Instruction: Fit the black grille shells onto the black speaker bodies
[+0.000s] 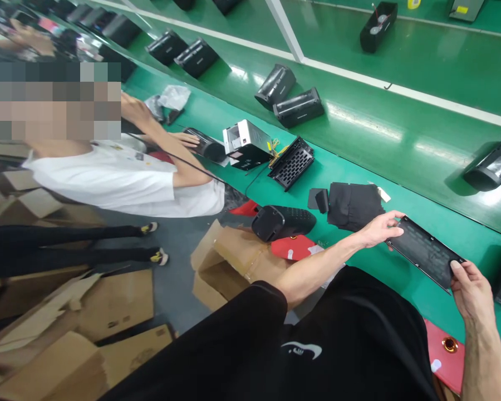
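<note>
A thin black rectangular panel [423, 250], perhaps a speaker's front grille, is held level between my two hands above the green bench. Its left end is pinched in my left hand [382, 228], thumb on top. My right hand [474, 287] grips the opposite end, with the thumb over the near corner. Just beyond my left hand lies a stack of black sheets [353, 205], with a small folded black piece [318, 199] beside it. A black speaker [284, 221] rests on its side at the bench's near edge.
A co-worker in a white shirt [129, 175] handles a cylindrical speaker [209, 145]. Between us stand a metal-cased device [250, 142] and a black honeycomb housing [292, 162]. Several speakers sit on the green conveyor [359, 120]. Open cartons [229, 256] crowd the floor.
</note>
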Available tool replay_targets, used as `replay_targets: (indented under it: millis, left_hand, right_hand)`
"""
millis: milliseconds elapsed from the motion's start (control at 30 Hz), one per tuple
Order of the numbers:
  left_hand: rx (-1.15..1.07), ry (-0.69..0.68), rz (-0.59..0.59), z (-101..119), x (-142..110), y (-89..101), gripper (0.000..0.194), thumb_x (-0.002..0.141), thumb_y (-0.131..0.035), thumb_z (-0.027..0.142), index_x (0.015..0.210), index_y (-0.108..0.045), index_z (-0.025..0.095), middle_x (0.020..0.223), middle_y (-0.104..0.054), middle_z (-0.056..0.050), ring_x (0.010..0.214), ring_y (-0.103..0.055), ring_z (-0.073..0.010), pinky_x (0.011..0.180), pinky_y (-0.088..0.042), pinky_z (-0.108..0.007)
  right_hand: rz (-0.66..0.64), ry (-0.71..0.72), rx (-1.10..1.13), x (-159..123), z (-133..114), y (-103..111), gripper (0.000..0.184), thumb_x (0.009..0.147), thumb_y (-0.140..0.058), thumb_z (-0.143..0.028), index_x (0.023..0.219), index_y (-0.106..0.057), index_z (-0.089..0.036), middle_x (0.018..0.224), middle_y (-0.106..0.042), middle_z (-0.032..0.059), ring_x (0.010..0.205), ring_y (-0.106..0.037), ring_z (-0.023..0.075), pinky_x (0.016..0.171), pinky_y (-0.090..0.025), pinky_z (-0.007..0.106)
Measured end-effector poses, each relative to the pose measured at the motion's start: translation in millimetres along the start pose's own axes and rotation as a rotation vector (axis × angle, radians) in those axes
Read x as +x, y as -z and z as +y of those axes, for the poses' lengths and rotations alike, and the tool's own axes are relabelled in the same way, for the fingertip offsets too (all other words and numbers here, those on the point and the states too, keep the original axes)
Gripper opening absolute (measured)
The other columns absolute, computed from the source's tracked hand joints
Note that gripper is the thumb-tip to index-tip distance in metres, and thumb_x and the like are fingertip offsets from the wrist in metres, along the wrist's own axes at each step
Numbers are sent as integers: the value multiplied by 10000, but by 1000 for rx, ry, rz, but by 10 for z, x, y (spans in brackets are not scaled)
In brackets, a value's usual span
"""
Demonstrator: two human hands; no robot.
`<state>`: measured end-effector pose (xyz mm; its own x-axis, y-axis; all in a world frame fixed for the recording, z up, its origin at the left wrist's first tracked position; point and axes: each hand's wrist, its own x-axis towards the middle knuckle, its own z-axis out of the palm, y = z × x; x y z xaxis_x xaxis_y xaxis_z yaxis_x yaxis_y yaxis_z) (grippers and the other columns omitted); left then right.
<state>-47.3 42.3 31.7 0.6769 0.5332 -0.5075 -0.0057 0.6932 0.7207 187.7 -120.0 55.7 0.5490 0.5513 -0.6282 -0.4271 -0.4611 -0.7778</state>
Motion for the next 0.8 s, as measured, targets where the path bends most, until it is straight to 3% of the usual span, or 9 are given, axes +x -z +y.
replay_targets:
  millis: [200, 467, 800]
  left_hand:
    - [-30, -35, 24, 3, -41, -37, 672, 846, -820, 470, 1400, -562, 190, 934, -689, -6, 608, -649, -106, 619, -547, -264]
    - [9, -81, 70, -26, -22, -27, 592, 872, -800, 452, 1353, -615, 161, 883, -683, -6, 627, -610, -100, 618, -469, -231]
    - [43, -101, 97, -64, 10, 6, 577, 859, -826, 451, 1337, -660, 174, 909, -707, -18, 773, -656, -132, 791, -510, -285]
  right_hand:
    - [14, 22, 26, -107, -53, -2, 594, 528, -1038, -501, 865, -638, -220, 741, -637, -46, 587, -550, 100, 515, -449, 213]
    - [-1, 35, 35, -133, -2, 21, 558, 544, -1030, -447, 880, -643, -226, 758, -654, -35, 635, -590, 125, 548, -466, 234]
    - [-26, 33, 56, -115, 46, 30, 566, 542, -1037, -440, 882, -637, -229, 715, -606, -56, 605, -533, 104, 546, -441, 220]
